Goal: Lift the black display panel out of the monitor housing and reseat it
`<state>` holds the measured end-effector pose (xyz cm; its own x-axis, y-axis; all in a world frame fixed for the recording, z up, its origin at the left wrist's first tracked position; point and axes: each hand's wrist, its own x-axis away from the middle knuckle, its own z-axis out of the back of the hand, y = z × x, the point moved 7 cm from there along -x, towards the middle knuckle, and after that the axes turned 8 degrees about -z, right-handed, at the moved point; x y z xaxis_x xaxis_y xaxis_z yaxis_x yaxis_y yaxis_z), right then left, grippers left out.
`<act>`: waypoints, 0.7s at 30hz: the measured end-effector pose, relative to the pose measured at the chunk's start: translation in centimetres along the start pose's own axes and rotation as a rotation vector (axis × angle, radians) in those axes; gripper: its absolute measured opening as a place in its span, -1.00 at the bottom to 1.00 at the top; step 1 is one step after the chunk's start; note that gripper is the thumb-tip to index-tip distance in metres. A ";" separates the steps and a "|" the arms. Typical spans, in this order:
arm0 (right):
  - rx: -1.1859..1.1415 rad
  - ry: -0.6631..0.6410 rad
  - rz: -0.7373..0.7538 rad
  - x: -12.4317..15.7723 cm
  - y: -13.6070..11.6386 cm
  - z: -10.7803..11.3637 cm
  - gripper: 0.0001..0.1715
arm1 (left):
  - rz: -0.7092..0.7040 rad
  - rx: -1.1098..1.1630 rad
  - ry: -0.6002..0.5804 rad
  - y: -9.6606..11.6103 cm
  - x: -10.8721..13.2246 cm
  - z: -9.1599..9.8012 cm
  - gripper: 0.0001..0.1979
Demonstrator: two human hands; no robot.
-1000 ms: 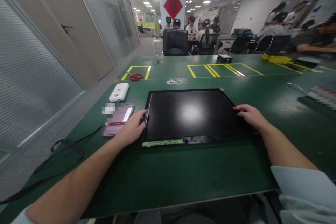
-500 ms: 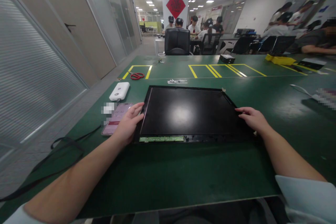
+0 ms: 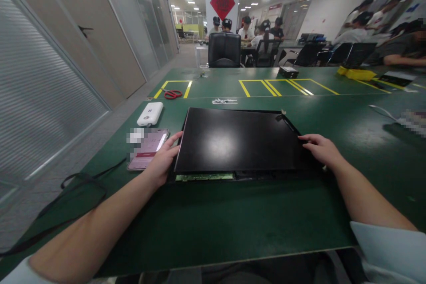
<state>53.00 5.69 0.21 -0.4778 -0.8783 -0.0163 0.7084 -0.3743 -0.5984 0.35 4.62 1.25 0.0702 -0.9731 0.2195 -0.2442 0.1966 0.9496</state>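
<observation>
A black LCD panel [image 3: 253,137] lies in a shallow black frame [image 3: 279,176] on the green table. Its left side is tilted up from the frame, and the right side sits lower. My left hand [image 3: 163,159] is closed on the panel's left edge, thumb and fingers at the side. My right hand [image 3: 319,151] is closed at the right rim of the frame; the lower fingers are partly hidden. Along the front edge a green circuit board strip [image 3: 204,177] shows below the panel. A small tab [image 3: 283,112] sticks up at the far right corner.
Left of the frame lie a phone [image 3: 146,153], a white power bank [image 3: 150,113] and a black strap [image 3: 83,179]. Beyond are red-handled scissors [image 3: 173,94], small white pieces [image 3: 224,101] and a black box [image 3: 288,72]. A white cable [image 3: 382,111] lies right. People sit farther back.
The left side of the LCD panel has risen out of the frame, covering part of the circuit board strip. My left hand has stayed at that edge; my right hand has hardly moved.
</observation>
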 end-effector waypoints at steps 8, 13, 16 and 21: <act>-0.001 -0.005 -0.028 0.5 -0.3 0.1 -0.60 | -0.046 -0.094 -0.024 0.3 0.4 -0.5 -0.42; 0.003 -0.012 -0.039 0.7 -0.4 0.1 -0.58 | -0.128 -0.070 -0.079 0.7 0.0 -0.8 -0.44; -0.008 -0.005 -0.034 0.8 -0.4 0.1 -0.58 | -0.179 -0.011 -0.195 1.0 0.0 -1.5 -0.40; -0.023 -0.001 -0.050 0.7 -0.2 0.0 -0.58 | -0.272 -0.117 -0.318 1.4 0.8 -1.8 -0.18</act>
<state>52.54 5.17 0.29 -0.5121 -0.8588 0.0146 0.6715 -0.4109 -0.6166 1.80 4.32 3.19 -0.1886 -0.9765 -0.1046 -0.1456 -0.0776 0.9863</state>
